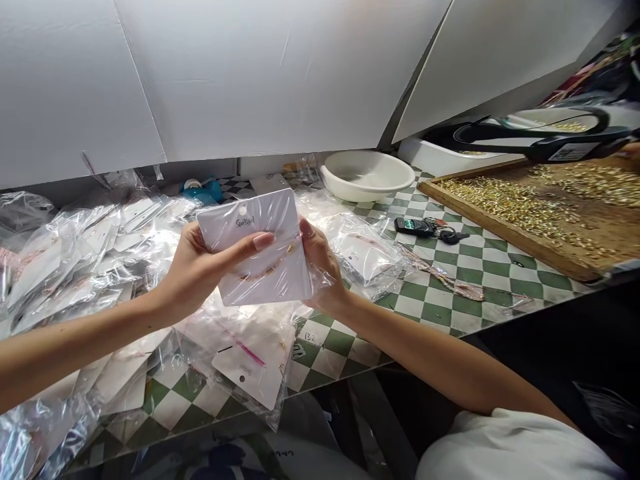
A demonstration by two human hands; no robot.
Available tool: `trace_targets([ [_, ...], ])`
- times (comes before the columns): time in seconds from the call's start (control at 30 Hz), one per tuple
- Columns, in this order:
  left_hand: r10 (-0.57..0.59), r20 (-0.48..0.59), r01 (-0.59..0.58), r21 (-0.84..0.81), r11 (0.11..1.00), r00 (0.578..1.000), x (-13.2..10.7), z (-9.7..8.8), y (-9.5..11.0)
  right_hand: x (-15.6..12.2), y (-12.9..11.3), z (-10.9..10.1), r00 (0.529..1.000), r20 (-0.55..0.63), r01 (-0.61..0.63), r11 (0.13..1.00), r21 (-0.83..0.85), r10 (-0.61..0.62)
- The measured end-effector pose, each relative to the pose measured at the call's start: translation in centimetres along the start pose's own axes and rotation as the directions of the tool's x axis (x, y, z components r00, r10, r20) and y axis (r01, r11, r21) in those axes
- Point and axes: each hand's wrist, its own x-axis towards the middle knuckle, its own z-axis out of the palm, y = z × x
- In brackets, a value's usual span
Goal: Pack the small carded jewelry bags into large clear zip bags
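Note:
My left hand (215,263) grips a white jewellery card (265,227) in a clear plastic bag, its thumb pressed across the front. A thin beaded chain with gold-coloured parts runs over the card. On the card's right edge, my right hand (323,267) closes round the side and the loose plastic; some of its fingers are hidden behind. Below the hands lies a bagged card (253,367) with a pink strand. More bagged cards (60,273) are heaped to the left. Beyond my right hand rests another bagged card (365,257).
A white bowl (367,177) stands at the back. A wooden tray (515,247) of small gold-coloured pieces is at right, with a dark headband-like object (535,143) above it. Keys with a black fob (414,227) and bead strands (445,279) lie on the checkered table (445,313).

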Motion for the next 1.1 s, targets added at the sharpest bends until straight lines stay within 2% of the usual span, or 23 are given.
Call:
trace_targets([
  [0.2,0.046,-0.032,-0.046,0.003,0.999,0.998,-0.5,0.4,0.4,0.2,-0.4,-0.3,0.996,0.012,0.084,0.993,-0.088,-0.083],
  [0.33,0.111,-0.109,-0.107,0.045,0.993,0.988,-1.2,1.0,0.4,0.2,-0.6,-0.4,0.988,0.028,0.154,0.976,-0.151,-0.152],
  [0.47,0.139,-0.181,-0.119,0.116,0.986,0.974,-1.5,1.4,0.3,0.1,-0.7,-0.4,0.973,0.018,0.229,0.944,-0.238,-0.231],
  [0.57,0.154,-0.188,-0.129,0.136,0.982,0.97,-1.3,1.6,0.3,0.0,-0.7,-0.5,0.963,0.005,0.262,0.93,-0.257,-0.27],
  [0.7,0.153,-0.185,-0.134,0.113,0.985,0.971,-0.9,1.9,0.4,0.1,-0.7,-0.7,0.95,0.043,0.312,0.919,-0.242,-0.311],
  [0.8,0.08,-0.231,-0.061,0.088,0.994,0.97,-1.2,2.2,0.3,0.3,-0.8,-0.7,0.945,0.061,0.325,0.909,-0.26,-0.32],
  [0.87,-0.018,-0.304,0.041,0.07,0.997,0.953,-1.9,2.4,0.3,0.3,-1.1,-0.6,0.945,0.07,0.326,0.901,-0.285,-0.32],
  [0.93,-0.116,-0.333,0.139,0.046,0.989,0.936,-2.6,2.6,0.5,0.3,-1.4,-0.6,0.944,0.067,0.328,0.891,-0.314,-0.324],
  [1.0,-0.193,-0.295,0.215,0.045,0.976,0.936,-3.1,2.7,1.1,0.4,-1.7,-0.6,0.942,0.045,0.328,0.882,-0.339,-0.332],
  [1.1,-0.311,-0.174,0.332,0.11,0.937,0.934,-3.2,2.7,1.9,0.4,-1.7,-0.9,0.94,0.015,0.322,0.867,-0.38,-0.342],
])
